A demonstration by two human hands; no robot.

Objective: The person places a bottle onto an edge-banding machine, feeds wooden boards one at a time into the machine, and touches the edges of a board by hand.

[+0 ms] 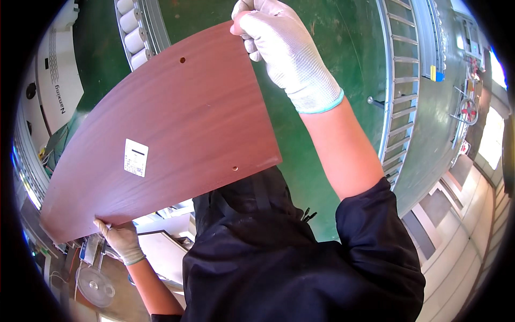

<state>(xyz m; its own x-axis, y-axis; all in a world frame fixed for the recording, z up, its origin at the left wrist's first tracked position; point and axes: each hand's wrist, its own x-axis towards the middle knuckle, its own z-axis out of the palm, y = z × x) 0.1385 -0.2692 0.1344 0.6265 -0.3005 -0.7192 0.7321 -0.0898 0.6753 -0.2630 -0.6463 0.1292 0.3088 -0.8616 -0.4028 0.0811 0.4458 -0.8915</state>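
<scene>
A reddish-brown wood-grain panel (188, 118) is held up across my front, off the floor. It has two small drilled holes and carries a white printed label (136, 158). My left hand (122, 241), in a pale glove, grips its lower left edge with the thumb on the near face; the other fingers are hidden behind it. At the upper right corner my right hand (273, 40), in a white glove with a light-blue cuff, is closed with thumb and fingers at the panel's edge.
A roller conveyor (131, 32) stands beyond the panel, and another (399, 91) runs along the right. At far left is a white machine housing (56, 75). A round fan (95, 285) stands at lower left. Stacked boards (437, 209) lie at the right, and the floor (332, 48) is green.
</scene>
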